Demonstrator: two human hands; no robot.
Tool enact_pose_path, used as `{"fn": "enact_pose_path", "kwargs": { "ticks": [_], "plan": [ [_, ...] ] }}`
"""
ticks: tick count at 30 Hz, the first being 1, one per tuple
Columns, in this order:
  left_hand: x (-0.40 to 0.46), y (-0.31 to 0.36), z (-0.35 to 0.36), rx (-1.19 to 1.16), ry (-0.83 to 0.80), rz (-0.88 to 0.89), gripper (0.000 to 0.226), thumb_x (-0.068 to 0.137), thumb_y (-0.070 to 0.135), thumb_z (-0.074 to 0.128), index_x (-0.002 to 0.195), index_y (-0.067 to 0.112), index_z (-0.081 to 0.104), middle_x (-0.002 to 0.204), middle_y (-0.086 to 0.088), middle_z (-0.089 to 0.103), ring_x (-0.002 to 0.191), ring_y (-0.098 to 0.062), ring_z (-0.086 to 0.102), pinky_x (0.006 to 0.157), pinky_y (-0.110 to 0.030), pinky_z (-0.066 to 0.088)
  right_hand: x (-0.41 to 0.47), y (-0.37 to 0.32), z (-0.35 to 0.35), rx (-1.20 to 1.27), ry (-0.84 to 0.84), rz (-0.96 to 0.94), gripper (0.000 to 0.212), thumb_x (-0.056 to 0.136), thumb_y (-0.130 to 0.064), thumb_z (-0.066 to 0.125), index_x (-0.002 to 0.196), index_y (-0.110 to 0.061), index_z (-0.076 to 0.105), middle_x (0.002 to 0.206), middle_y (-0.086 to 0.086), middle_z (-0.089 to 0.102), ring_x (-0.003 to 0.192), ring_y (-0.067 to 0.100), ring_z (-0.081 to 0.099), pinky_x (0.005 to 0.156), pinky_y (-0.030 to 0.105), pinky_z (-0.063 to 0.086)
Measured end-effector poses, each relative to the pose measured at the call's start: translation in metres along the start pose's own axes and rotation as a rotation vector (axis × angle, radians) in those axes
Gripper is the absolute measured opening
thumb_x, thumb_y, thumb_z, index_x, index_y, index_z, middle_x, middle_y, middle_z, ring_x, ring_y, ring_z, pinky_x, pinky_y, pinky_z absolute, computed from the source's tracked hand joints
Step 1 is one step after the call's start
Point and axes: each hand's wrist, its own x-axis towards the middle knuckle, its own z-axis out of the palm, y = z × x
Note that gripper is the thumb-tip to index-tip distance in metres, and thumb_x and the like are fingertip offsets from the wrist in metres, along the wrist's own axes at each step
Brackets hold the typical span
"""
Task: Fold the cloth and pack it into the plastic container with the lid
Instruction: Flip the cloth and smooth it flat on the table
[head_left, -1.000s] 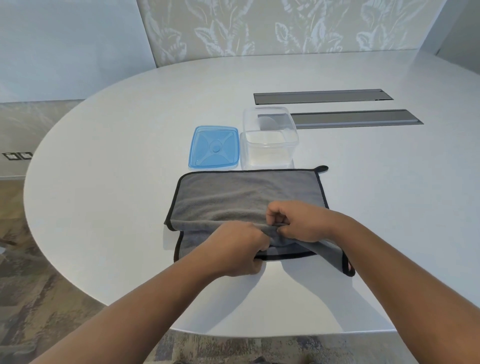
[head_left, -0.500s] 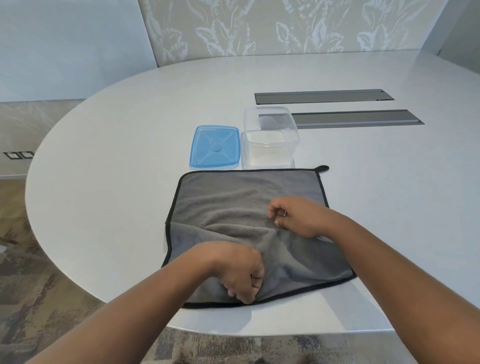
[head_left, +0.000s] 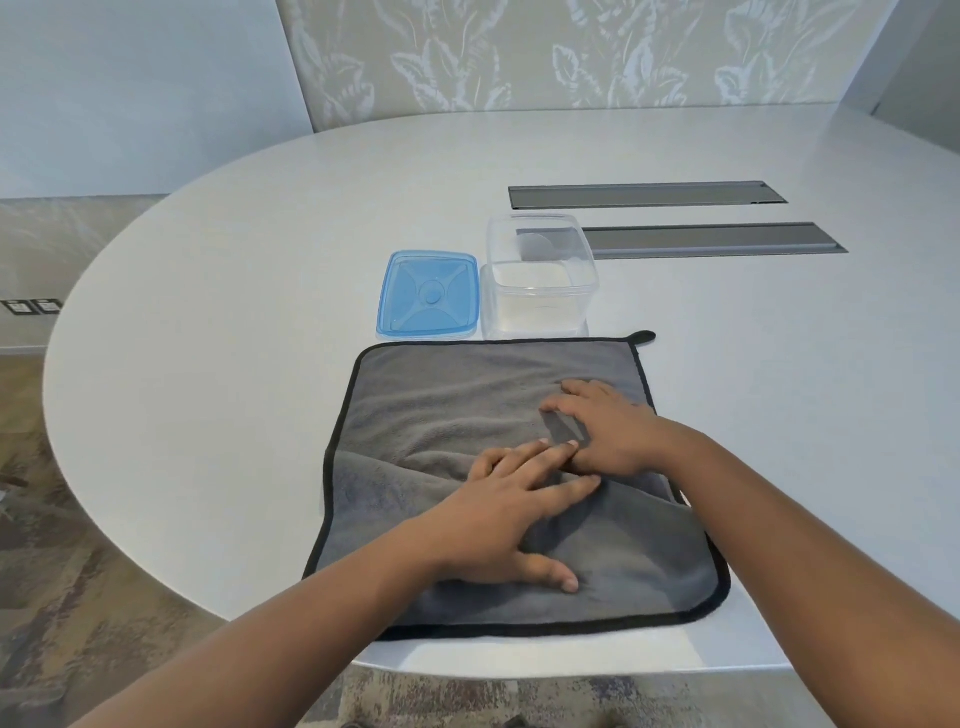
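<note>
Lying spread under both flat hands (head_left: 561, 483), grey cloth (head_left: 441, 415)

**Setting: office meeting room**

We read this as a conference room. The surface (head_left: 260, 270) is a large, rounded white table, far bigger than a home dining piece. Two long grey cable hatches (head_left: 647, 195) sit flush in its top, the kind that hide power and data sockets. Wall sockets (head_left: 31, 306) show low at left. A leaf-patterned wall panel (head_left: 571, 52) stands behind, patterned carpet (head_left: 62, 597) below.
</note>
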Motion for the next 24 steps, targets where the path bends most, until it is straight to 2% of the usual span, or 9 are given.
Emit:
{"fn": "enact_pose_path", "kwargs": {
  "ticks": [5,10,15,17,18,20,21,22,24],
  "plan": [
    [0.001,-0.002,0.012,0.078,-0.044,0.013,0.104,0.075,0.094,0.044,0.158,0.052,-0.005,0.169,0.0,-0.024,0.155,-0.026,-0.021,0.12,-0.058,-0.014,-0.003,0.007,-0.001,0.031,-0.04,0.001,0.107,0.053,-0.079,0.044,0.153,-0.057,0.017,0.171,-0.016,-0.005,0.156,0.012,-0.011,0.118,0.055,0.009],
    [0.003,0.007,0.016,0.064,-0.076,-0.06,0.132,0.06,0.102,0.048,0.152,0.046,-0.029,0.162,0.003,-0.04,0.147,-0.027,-0.04,0.113,-0.064,-0.025,-0.001,0.012,0.002,0.074,-0.039,-0.002,0.095,0.066,-0.071,0.05,0.154,-0.057,0.016,0.17,-0.017,-0.008,0.155,0.011,-0.014,0.118,0.052,0.003],
    [0.002,0.013,0.014,-0.008,-0.164,-0.165,0.144,0.049,0.102,0.057,0.148,0.051,-0.033,0.159,0.003,-0.045,0.142,-0.026,-0.047,0.108,-0.063,-0.032,0.008,0.016,0.012,-0.003,0.02,0.014,0.074,0.092,-0.067,0.045,0.156,-0.056,0.009,0.17,-0.016,-0.01,0.156,0.013,-0.015,0.119,0.053,0.003],
    [0.006,0.011,0.006,-0.038,-0.125,-0.199,0.129,0.057,0.102,0.05,0.156,0.05,-0.015,0.168,0.004,-0.027,0.153,-0.026,-0.028,0.117,-0.061,-0.02,0.01,0.015,0.017,-0.027,0.047,0.026,0.071,0.092,-0.072,0.037,0.155,-0.055,0.009,0.171,-0.016,-0.01,0.156,0.014,-0.014,0.118,0.052,0.003],
    [0.009,0.008,0.0,-0.044,-0.037,-0.22,0.112,0.067,0.099,0.044,0.159,0.048,0.005,0.172,0.004,-0.005,0.157,-0.025,-0.006,0.124,-0.059,-0.002,0.011,0.014,0.019,-0.037,0.07,0.032,0.071,0.091,-0.076,0.033,0.155,-0.055,0.01,0.171,-0.016,-0.007,0.156,0.014,-0.012,0.117,0.053,0.004],
    [0.012,-0.003,-0.012,-0.049,0.228,-0.273,0.078,0.085,0.084,0.038,0.149,0.039,0.042,0.157,0.004,0.039,0.144,-0.022,0.037,0.116,-0.048,0.033,0.013,0.012,0.022,-0.031,0.148,0.047,0.071,0.087,-0.083,0.024,0.152,-0.054,0.02,0.171,-0.014,0.002,0.157,0.015,-0.005,0.116,0.056,0.007],
    [0.012,-0.01,-0.015,-0.02,0.325,-0.317,0.067,0.091,0.075,0.038,0.143,0.035,0.05,0.149,0.006,0.049,0.137,-0.021,0.047,0.111,-0.045,0.039,0.014,0.01,0.024,-0.022,0.196,0.054,0.072,0.085,-0.085,0.022,0.149,-0.052,0.025,0.17,-0.012,0.008,0.156,0.016,0.0,0.115,0.058,0.008],
    [0.01,-0.02,-0.016,0.039,0.364,-0.371,0.063,0.094,0.07,0.035,0.142,0.034,0.051,0.147,0.006,0.051,0.136,-0.021,0.048,0.109,-0.043,0.038,0.014,0.007,0.026,-0.021,0.244,0.061,0.073,0.084,-0.085,0.02,0.147,-0.051,0.029,0.169,-0.011,0.012,0.156,0.017,0.004,0.115,0.059,0.01],
    [0.002,-0.038,-0.012,0.124,0.268,-0.499,0.068,0.095,0.073,0.025,0.153,0.038,0.036,0.163,0.006,0.034,0.152,-0.025,0.026,0.118,-0.051,0.021,0.015,0.004,0.033,-0.052,0.322,0.076,0.074,0.085,-0.085,0.018,0.147,-0.048,0.031,0.169,-0.008,0.016,0.155,0.018,0.007,0.115,0.06,0.012]
  ]
}}
